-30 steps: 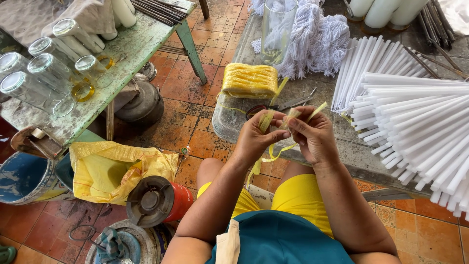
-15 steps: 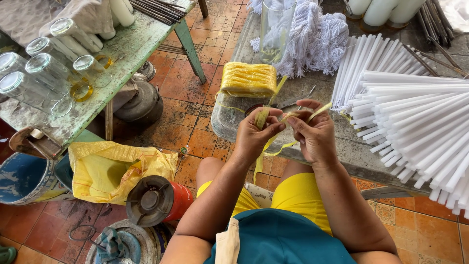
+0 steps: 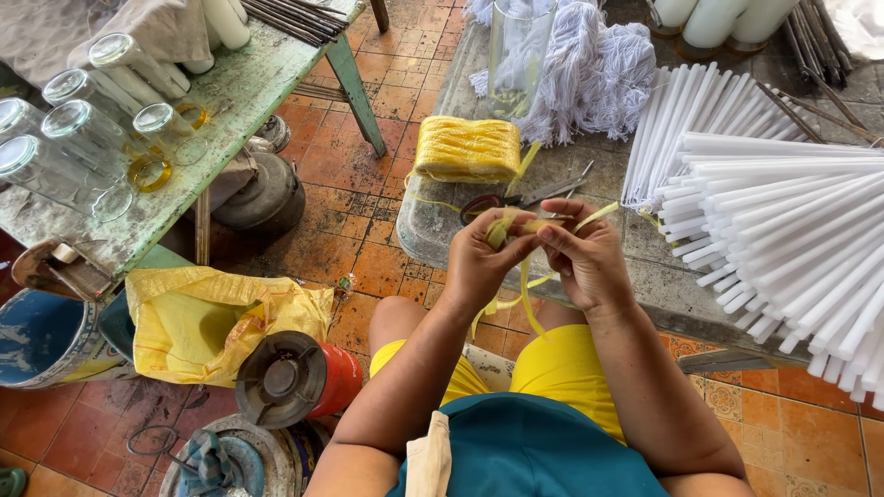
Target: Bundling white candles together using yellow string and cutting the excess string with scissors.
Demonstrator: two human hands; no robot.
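My left hand (image 3: pixel 483 262) and my right hand (image 3: pixel 585 258) meet in front of me, both pinching a strip of yellow plastic string (image 3: pixel 527 285). Its ends hang down between my wrists toward my yellow shorts. One end sticks out to the right past my right fingers. A flat bundle of the same yellow string (image 3: pixel 467 147) lies on the stone bench (image 3: pixel 663 285) just beyond my hands. A pair of scissors (image 3: pixel 543 193) rests on the bench between the bundle and my fingers.
Long white sticks (image 3: pixel 783 221) fan out over the bench at right. White thread skeins (image 3: pixel 589 74) and a clear glass cylinder (image 3: pixel 516 55) stand behind. At left, a green table (image 3: pixel 249 83) holds upturned glasses (image 3: pixel 83 138). A yellow bag (image 3: pixel 212 317), metal stove parts (image 3: pixel 295 377) and a blue bucket (image 3: pixel 41 336) sit on the tiled floor.
My hands have drawn closer together on the yellow strip, fingers working it. The free end at right has dropped slightly. Nothing else has moved.
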